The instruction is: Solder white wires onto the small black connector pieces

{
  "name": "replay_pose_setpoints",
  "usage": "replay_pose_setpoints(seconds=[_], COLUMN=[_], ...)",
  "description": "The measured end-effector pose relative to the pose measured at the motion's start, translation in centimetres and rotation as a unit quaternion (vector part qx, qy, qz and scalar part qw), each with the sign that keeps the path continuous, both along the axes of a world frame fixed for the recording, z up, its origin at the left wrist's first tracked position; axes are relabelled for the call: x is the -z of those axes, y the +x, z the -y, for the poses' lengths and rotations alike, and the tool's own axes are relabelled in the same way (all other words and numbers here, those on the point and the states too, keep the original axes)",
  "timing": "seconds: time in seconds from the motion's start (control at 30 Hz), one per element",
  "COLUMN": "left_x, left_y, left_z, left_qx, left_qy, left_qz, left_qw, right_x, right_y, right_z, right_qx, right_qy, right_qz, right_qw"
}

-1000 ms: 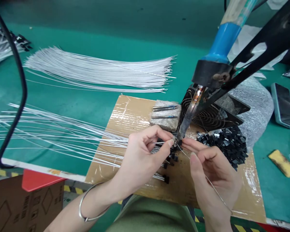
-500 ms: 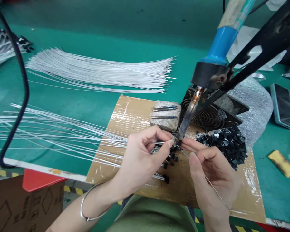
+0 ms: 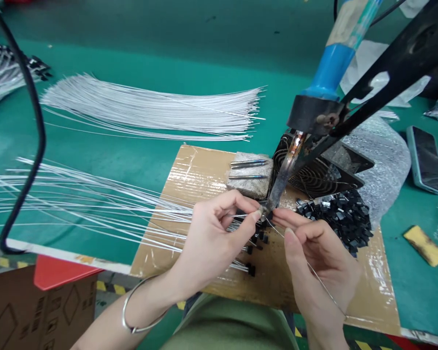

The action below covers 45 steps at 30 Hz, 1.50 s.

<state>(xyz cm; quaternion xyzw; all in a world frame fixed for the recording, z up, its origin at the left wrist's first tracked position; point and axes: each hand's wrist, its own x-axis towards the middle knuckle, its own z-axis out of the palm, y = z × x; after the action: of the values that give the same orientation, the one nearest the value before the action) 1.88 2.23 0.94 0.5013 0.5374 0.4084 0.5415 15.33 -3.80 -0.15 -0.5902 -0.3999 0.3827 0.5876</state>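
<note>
A soldering iron [image 3: 319, 82] is clamped in a black stand, its tip [image 3: 275, 194] pointing down between my hands. My left hand [image 3: 219, 238] pinches a white wire close to the tip, thumb and index finger together. Between the thumb and fingers of my right hand [image 3: 319, 262] runs a thin strand of solder wire [image 3: 321, 282], its end reaching the tip. The joint itself is mostly covered by my fingertips. Several white wires [image 3: 160, 214] with black connectors [image 3: 251, 270] on their ends lie under and beside my left hand on the cardboard [image 3: 190, 170].
A bundle of white wires [image 3: 149, 104] lies at the back. Right of the iron are a black fan [image 3: 314, 170], a heap of black connectors [image 3: 339, 218], a phone [image 3: 427, 160] and a yellow sponge [image 3: 424, 245]. A grey block [image 3: 250, 184] carries metal tips. A black cable [image 3: 36, 121] hangs at left.
My right hand has shifted very slightly left, with the solder strand still at the iron's tip. My left hand holds its place. The view has moved a little.
</note>
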Motion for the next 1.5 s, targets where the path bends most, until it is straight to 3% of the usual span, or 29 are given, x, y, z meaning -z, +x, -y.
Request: replay_pose_setpoints(seconds=[1.5], left_x=[0.27], left_y=[0.12], left_z=[0.3], left_qx=[0.016], left_qy=[-0.005], left_qz=[-0.033], left_qw=[0.999], right_x=[0.23], right_y=[-0.19], right_z=[-0.05], right_qx=[0.026], right_qy=[-0.001], right_qz=[0.026], right_qw=[0.999])
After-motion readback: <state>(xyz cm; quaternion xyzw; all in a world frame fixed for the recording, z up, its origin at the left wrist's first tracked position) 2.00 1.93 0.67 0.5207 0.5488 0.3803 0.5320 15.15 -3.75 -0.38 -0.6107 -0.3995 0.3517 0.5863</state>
